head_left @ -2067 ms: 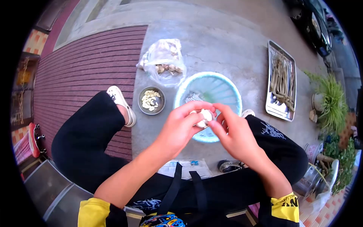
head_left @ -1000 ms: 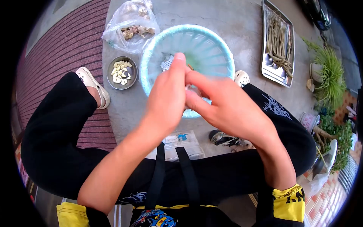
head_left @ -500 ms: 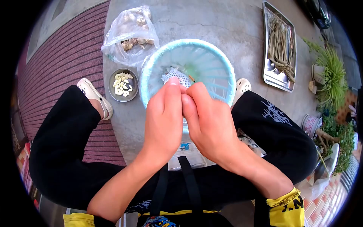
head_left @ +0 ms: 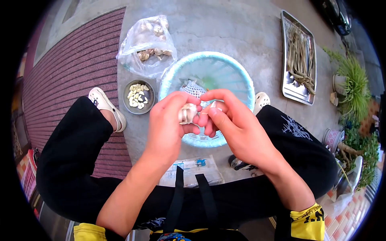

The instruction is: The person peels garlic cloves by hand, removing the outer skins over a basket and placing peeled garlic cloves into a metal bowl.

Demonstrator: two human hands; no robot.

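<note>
A: Hand states?
B: Garlic bulb point(head_left: 187, 114) gripped in left hand point(head_left: 167, 120); white piece point(head_left: 216, 106), likely a clove, pinched in right hand point(head_left: 238, 130).
A: Why there?
B: Both are held above the blue basket point(head_left: 207, 55), presumably so dropped bits are caught. Metal bowl point(head_left: 150, 96) of pale cloves point(head_left: 136, 95) is set beside it on the ground point(head_left: 233, 32), likely so it can be reached by the left hand.

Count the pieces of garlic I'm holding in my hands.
2 visible: a bulb in your left hand and a small white piece, apparently a clove, in your right hand. Your fingers may hide more.
</note>
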